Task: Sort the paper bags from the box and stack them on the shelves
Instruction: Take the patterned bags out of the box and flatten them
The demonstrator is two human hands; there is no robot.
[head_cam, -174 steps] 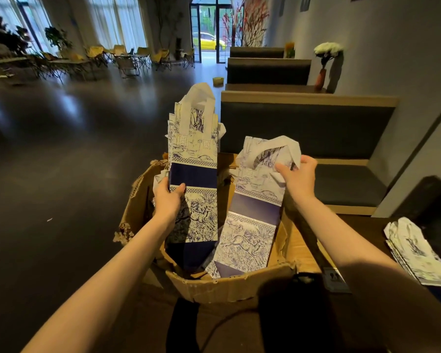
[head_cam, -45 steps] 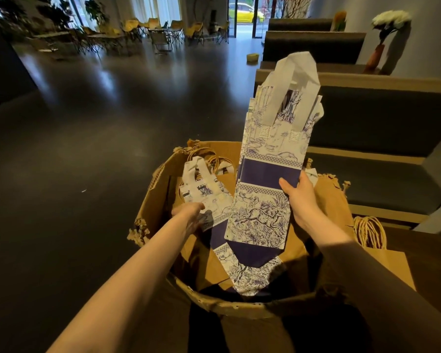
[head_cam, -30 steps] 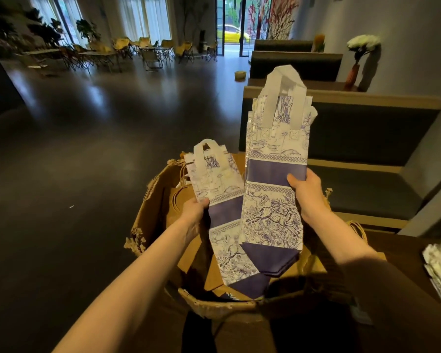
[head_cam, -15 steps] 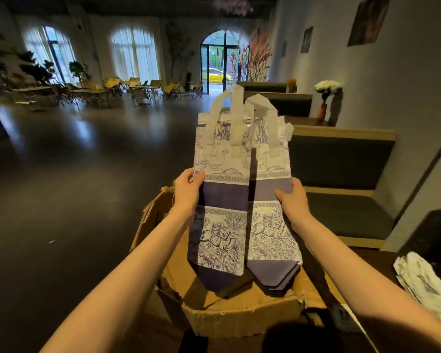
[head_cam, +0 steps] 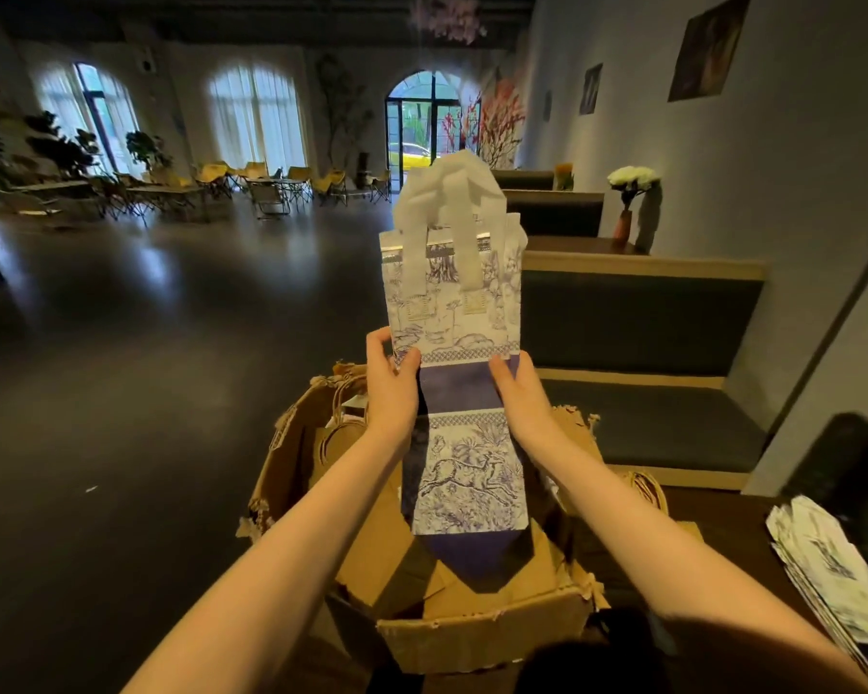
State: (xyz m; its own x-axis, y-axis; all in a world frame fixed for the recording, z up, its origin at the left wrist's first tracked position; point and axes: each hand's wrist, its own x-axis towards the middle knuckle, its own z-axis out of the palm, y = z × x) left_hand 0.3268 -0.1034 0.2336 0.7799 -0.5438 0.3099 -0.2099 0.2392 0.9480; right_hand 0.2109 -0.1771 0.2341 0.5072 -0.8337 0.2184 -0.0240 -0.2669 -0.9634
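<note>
I hold a flat bundle of blue-and-white printed paper bags (head_cam: 459, 343) upright above a torn cardboard box (head_cam: 477, 638), white handles at the top. My left hand (head_cam: 391, 388) grips the bundle's left edge and my right hand (head_cam: 519, 398) grips its right edge, both at the dark blue band. Brown paper bags (head_cam: 372, 553) lie inside the box. A pile of the same printed bags (head_cam: 833, 558) lies on a dark surface at the lower right.
A dark bench seat (head_cam: 647, 428) with a wooden frame stands right behind the box. A vase with white flowers (head_cam: 627, 202) sits on a ledge beyond it. Open dark floor (head_cam: 121, 368) stretches left, with chairs and tables (head_cam: 271, 187) far back.
The bag in my left hand has been brought over the ones in my right, and the two bundles now form one aligned stack held by both hands above the box.
</note>
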